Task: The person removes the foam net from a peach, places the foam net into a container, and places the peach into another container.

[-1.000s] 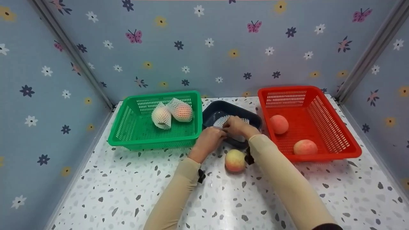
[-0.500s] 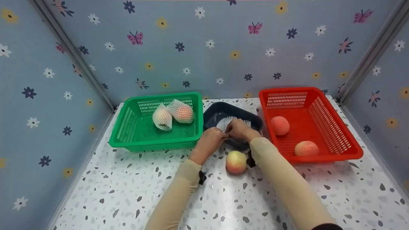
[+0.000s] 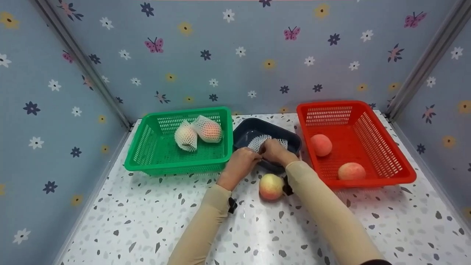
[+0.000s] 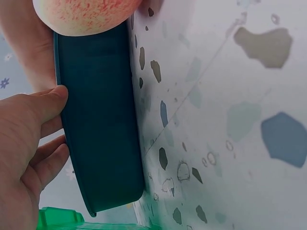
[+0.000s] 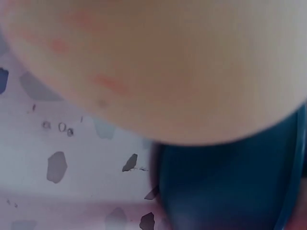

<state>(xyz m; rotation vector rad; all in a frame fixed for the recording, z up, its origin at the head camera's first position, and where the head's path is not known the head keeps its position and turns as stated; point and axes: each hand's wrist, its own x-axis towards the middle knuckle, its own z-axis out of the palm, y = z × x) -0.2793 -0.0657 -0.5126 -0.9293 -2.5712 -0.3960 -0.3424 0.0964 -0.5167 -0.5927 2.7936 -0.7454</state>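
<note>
A dark blue plastic bin (image 3: 245, 133) stands between two baskets, with white foam fruit nets (image 3: 257, 142) inside it. Over its front rim my left hand (image 3: 241, 162) and right hand (image 3: 276, 151) meet fingertip to fingertip, both pinching at a foam net; the pinched part is hidden by the fingers. In the left wrist view, the left thumb and curled fingers (image 4: 50, 163) are right at the bin's rim. A yellow-pink peach (image 3: 271, 187) sits on the table before the bin, close to the right wrist, and fills much of the right wrist view.
At left, a green basket (image 3: 176, 165) holds two peaches in foam nets (image 3: 198, 132). The red basket (image 3: 371, 136) at right holds two bare peaches (image 3: 321, 145). Patterned panels (image 3: 235, 70) enclose the back and sides of the speckled table (image 3: 147, 213).
The right hand has shifted slightly forward and to the right within the bin. The left hand stays at the rim; baskets and peaches have not moved.
</note>
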